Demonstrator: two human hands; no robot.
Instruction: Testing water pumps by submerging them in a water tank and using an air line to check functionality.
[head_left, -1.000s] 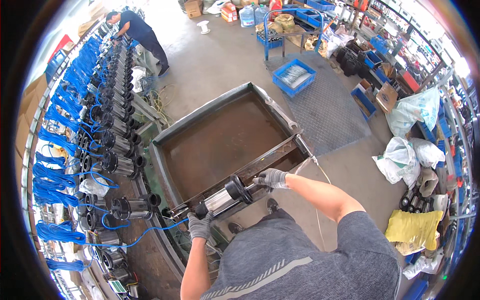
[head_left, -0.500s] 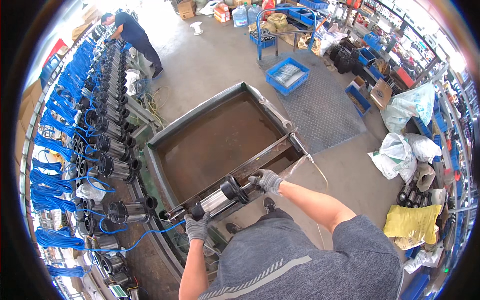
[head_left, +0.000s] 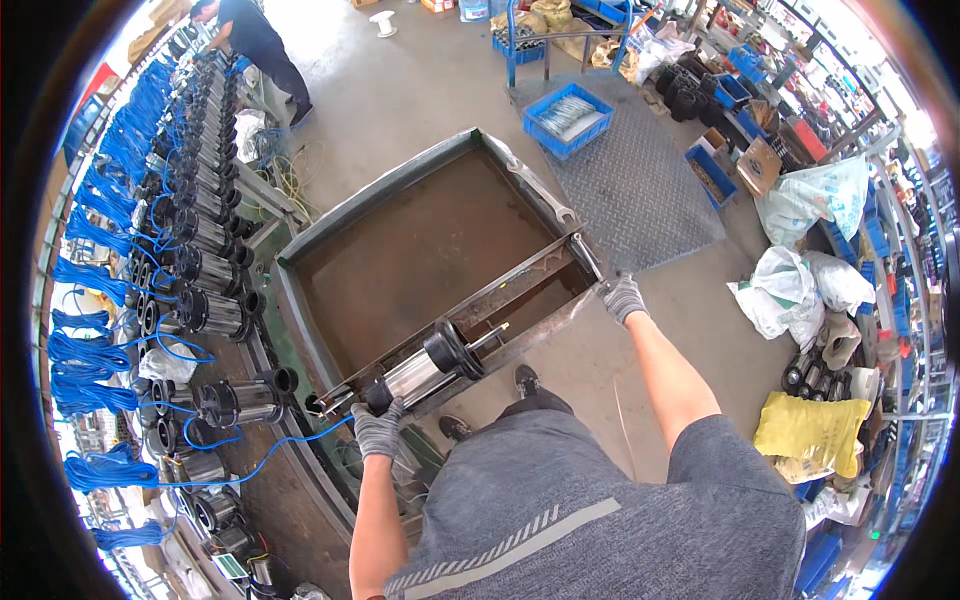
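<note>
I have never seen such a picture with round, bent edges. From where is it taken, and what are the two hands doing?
No machine arm shows: these are a person's own gloved hands. The camera is worn on the head and looks down; its wide lens bends straight edges.

The left hand is at the dark left end of a shiny metal cylinder, which lies at the near side of a wide tray. The right hand is away from the cylinder, by the tray's right corner; what it grips is unclear. A wrench lies along the tray's right rim.

On the left, a bench carries similar cylinders, with coiled blue cables beside them.
</note>
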